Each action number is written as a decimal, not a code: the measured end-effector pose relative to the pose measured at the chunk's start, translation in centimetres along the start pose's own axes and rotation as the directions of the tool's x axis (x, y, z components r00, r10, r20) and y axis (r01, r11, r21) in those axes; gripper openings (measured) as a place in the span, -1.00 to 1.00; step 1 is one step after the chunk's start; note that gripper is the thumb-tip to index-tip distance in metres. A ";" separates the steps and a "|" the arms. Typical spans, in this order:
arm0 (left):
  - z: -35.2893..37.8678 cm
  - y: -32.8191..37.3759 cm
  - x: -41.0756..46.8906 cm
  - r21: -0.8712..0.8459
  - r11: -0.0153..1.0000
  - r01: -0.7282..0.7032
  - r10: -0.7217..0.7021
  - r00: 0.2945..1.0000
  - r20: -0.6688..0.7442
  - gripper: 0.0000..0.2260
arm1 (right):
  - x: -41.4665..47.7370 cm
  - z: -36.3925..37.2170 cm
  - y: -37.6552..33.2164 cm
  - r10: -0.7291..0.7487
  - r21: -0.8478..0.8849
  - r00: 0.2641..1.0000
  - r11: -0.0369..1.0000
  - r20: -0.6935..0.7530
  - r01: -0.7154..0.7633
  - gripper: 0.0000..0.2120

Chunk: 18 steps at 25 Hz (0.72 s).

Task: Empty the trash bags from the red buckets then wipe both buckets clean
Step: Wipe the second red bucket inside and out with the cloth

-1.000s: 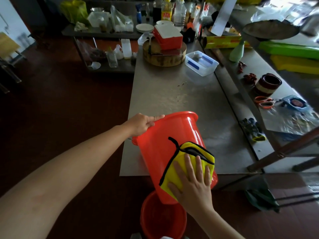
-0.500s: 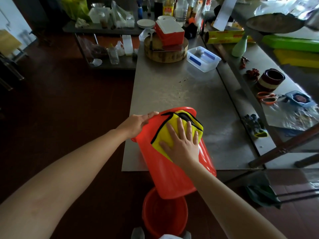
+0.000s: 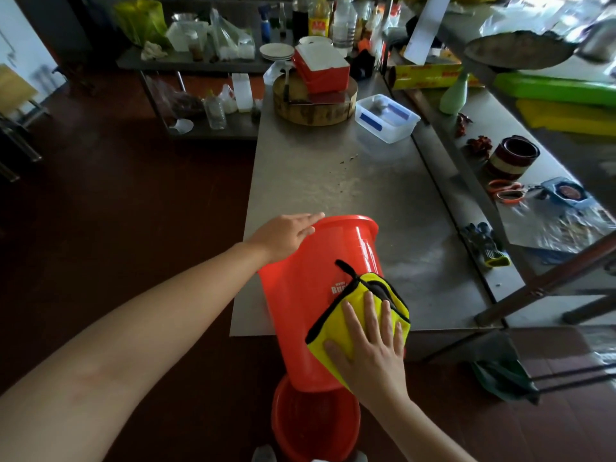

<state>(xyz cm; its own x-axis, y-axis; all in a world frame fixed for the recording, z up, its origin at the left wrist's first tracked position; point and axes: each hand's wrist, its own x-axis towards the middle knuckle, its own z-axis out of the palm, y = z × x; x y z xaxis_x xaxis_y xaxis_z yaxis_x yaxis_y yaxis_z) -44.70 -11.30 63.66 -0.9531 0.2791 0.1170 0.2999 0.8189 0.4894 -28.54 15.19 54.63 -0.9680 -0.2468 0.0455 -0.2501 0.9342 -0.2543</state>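
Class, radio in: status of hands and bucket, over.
Left hand steadies tilted red bucket at rim. Right hand presses yellow cloth flat on its side. Second bucket below.

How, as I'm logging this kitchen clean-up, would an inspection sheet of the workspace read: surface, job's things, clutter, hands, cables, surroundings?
Surface: steel table, a few dark crumbs mid-table.
Job's things: tilted red bucket, rim end over the table's near edge; second red bucket on the floor beneath it; yellow cloth on the tilted bucket's side.
Clutter: chopping block with a red box on it, clear tub beside it, bottles at the far end.
Hands: left hand rests on the rim; right hand presses the cloth, fingers straight.
Cables: nothing seen.
Surroundings: dark red floor; side shelf on the right with scissors.
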 end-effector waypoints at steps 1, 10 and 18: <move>0.4 0.7 0.8 0.001 1.000 0.002 -0.002 1.000 -0.003 -0.61 | 0.4 -0.2 -0.2 0.009 0.008 1.000 1.000 0.012 -0.009 -0.25; -0.1 -1.5 -2.2 -0.045 0.993 0.110 -0.114 0.989 -0.096 -0.58 | 15.0 -3.3 -4.4 0.110 0.237 0.980 0.960 0.164 -0.147 -0.22; -0.4 -3.7 -4.6 -0.104 0.976 0.189 -0.196 0.979 -0.060 -0.59 | 4.3 -0.2 -1.4 0.020 0.142 1.000 0.990 0.002 -0.021 -0.26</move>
<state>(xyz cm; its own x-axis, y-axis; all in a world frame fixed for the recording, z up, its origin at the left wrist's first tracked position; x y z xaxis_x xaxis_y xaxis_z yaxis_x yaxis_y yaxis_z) -41.45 -15.87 61.68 -0.9941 0.0829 0.0702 0.1084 0.8004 0.5896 -32.32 12.83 55.37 -0.9728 -0.2283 0.0379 -0.2248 0.8931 -0.3897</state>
